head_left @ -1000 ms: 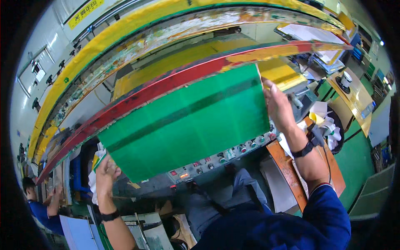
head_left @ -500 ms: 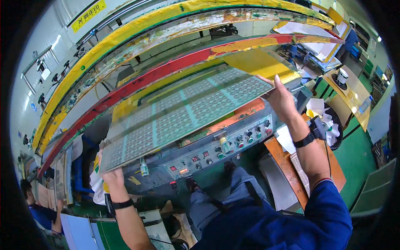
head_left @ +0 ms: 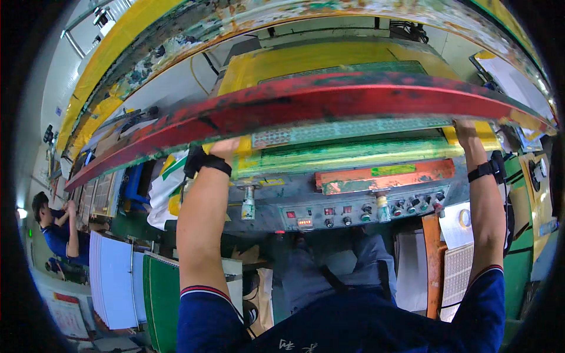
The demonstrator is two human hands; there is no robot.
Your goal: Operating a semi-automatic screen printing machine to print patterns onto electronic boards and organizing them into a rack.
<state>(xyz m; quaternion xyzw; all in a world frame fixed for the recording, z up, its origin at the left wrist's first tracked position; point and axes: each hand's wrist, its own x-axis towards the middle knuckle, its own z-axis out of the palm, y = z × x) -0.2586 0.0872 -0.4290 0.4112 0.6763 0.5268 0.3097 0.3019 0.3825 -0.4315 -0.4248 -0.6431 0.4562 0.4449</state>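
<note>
A flat sheet with rows of small round shapes (head_left: 353, 130) lies low over the yellow-edged bed of a printing machine (head_left: 353, 150). Across it runs the red bar of a raised frame (head_left: 329, 105), which hides much of the sheet. My left hand (head_left: 227, 146) reaches under this bar by the sheet's left end, its fingers hidden. At the right end is my right hand (head_left: 467, 130), its fingers also behind the bar. Whether either hand grips the sheet does not show.
Below the bed sits a control panel (head_left: 365, 213) with knobs and buttons. An orange ledge (head_left: 385, 176) juts out above it. A paint-streaked, yellow-taped beam (head_left: 194, 44) arches overhead. Another person (head_left: 65, 232) works at far left. An orange-edged table (head_left: 432, 259) stands at right.
The sheet has gone from tilted in front of the red bar to low beneath it. Both my hands have moved forward under the bar, and the view has turned.
</note>
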